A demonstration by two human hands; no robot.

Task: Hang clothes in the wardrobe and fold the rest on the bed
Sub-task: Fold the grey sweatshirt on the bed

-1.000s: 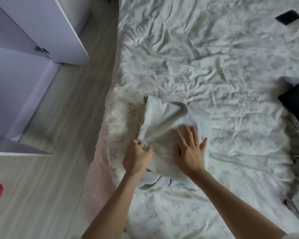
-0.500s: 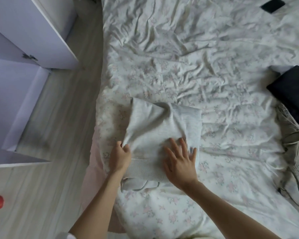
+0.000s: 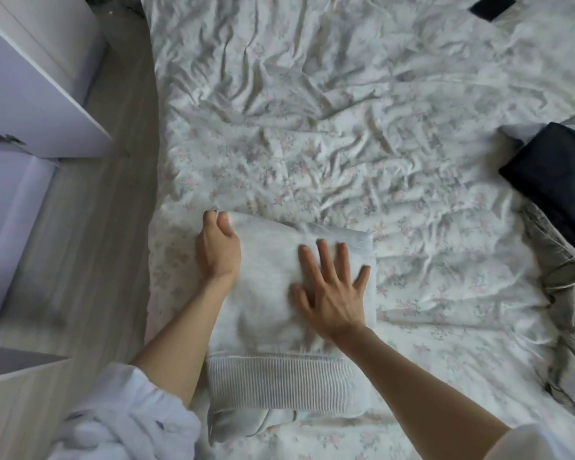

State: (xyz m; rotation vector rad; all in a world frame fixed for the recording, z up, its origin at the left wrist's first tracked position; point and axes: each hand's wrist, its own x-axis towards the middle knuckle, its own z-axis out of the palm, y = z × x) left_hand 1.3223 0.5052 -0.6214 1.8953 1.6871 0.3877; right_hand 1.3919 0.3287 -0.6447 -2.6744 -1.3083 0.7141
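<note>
A folded pale grey sweatshirt with a ribbed hem lies at the near left edge of the bed. My left hand pinches its far left corner with curled fingers. My right hand lies flat on the sweatshirt's right half, fingers spread and pressing down. The white wardrobe stands open at the left, across a strip of floor.
A folded dark garment sits at the bed's right edge, with a crumpled olive-grey garment below it. A small black object lies at the far right of the bed. Wooden floor runs between bed and wardrobe.
The sweatshirt has been folded flatter into a rectangle. My left hand slid from its near left edge up to the far left corner. My right hand stayed flat on top.
</note>
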